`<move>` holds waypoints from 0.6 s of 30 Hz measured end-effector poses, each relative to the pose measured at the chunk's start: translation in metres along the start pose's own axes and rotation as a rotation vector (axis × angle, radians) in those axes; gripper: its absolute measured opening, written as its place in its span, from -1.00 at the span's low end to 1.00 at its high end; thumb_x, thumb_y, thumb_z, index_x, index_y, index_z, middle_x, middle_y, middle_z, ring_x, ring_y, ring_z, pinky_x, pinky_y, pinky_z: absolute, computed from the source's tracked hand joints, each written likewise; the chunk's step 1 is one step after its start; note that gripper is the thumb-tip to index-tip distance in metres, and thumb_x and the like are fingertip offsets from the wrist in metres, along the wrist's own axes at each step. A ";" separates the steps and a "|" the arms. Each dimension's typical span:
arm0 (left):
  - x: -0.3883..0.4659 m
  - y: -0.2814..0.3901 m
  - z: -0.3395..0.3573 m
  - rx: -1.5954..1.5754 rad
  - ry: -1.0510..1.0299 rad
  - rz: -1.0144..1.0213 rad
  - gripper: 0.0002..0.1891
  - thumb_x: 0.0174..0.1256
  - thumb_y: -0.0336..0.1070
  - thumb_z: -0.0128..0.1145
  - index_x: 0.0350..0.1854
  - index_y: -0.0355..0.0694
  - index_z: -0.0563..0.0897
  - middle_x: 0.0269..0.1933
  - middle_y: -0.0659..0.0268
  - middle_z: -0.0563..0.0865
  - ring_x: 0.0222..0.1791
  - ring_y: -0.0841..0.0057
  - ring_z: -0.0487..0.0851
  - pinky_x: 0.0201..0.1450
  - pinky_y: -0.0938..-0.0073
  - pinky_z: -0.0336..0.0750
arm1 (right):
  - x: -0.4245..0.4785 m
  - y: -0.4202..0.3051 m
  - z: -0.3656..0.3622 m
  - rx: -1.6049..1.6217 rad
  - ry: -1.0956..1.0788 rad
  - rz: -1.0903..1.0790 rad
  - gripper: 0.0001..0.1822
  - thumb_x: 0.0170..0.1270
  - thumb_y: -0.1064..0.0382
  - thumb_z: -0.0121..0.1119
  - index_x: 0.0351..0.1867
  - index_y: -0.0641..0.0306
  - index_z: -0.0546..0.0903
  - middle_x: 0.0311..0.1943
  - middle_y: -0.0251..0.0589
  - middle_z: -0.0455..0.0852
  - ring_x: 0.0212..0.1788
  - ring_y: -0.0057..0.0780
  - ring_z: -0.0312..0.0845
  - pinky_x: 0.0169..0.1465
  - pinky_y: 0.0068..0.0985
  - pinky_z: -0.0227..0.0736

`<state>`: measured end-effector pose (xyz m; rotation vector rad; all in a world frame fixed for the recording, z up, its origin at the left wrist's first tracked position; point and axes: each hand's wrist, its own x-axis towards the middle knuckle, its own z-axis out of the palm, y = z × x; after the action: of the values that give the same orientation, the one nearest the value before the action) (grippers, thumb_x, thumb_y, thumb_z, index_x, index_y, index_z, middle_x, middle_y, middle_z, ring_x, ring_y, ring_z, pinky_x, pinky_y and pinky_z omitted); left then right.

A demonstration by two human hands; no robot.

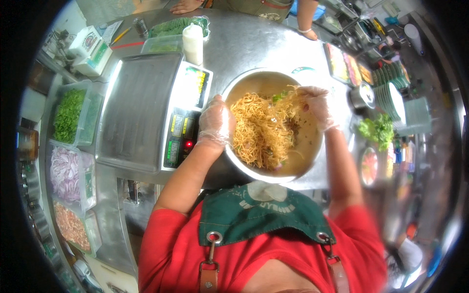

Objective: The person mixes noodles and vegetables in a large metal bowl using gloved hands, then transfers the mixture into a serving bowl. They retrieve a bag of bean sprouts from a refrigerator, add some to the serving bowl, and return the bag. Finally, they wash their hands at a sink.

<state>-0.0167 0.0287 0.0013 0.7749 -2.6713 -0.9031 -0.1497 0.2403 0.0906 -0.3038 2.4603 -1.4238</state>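
A large stainless steel mixing bowl (307, 154) stands before me on the metal table. Inside lies a heap of cooked yellow noodles (253, 135), with bits of green leaf and dark brown seasoning (293, 128) at its right side. In a clear plastic glove, my left hand (217, 121) grips the bowl's left rim. Also gloved, my right hand (318, 106) is over the bowl's right side, its fingers closed on a strand bundle of noodles that trails down into the heap. The undersides of both hands are hidden.
Left of the bowl stands a digital scale (135, 113) with a metal platform. Beyond it is a white squeeze bottle (192, 44). Tubs hold chopped greens (69, 113), sliced onion (66, 175) and shredded meat (71, 225). Plates (390, 102) and lettuce (377, 130) are right. Another person's hand (186, 6) rests opposite.
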 end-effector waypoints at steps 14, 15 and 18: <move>0.000 -0.002 0.006 0.143 0.115 0.120 -0.68 0.21 -0.43 0.10 0.00 -0.44 0.54 -0.16 -0.05 0.66 -0.16 0.07 0.70 -0.10 0.21 0.63 | -0.036 -0.058 -0.009 0.244 0.081 -0.050 -0.81 0.27 0.42 0.12 -0.13 0.29 0.67 -0.37 -0.28 0.67 -0.39 -0.60 0.51 -0.29 -0.60 0.48; -0.001 0.000 0.004 0.172 0.180 0.187 -0.65 0.21 -0.42 0.10 0.04 -0.43 0.52 -0.14 -0.05 0.64 -0.14 0.07 0.68 -0.08 0.21 0.62 | -0.035 -0.056 -0.009 0.167 0.080 -0.032 -0.82 0.28 0.38 0.16 -0.11 0.30 0.67 -0.36 -0.29 0.67 -0.36 -0.59 0.52 -0.24 -0.58 0.49; -0.005 0.003 -0.001 0.201 0.281 0.302 -0.56 0.19 -0.39 0.11 0.14 -0.40 0.48 -0.09 -0.06 0.61 -0.07 0.09 0.64 -0.04 0.20 0.60 | -0.041 -0.052 -0.013 0.138 0.034 -0.058 -0.77 0.32 0.27 0.19 -0.08 0.35 0.66 -0.30 -0.27 0.69 -0.26 -0.56 0.55 -0.15 -0.57 0.47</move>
<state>-0.0138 0.0327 0.0034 0.4733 -2.5546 -0.4232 -0.1139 0.2379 0.1471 -0.3256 2.3826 -1.6258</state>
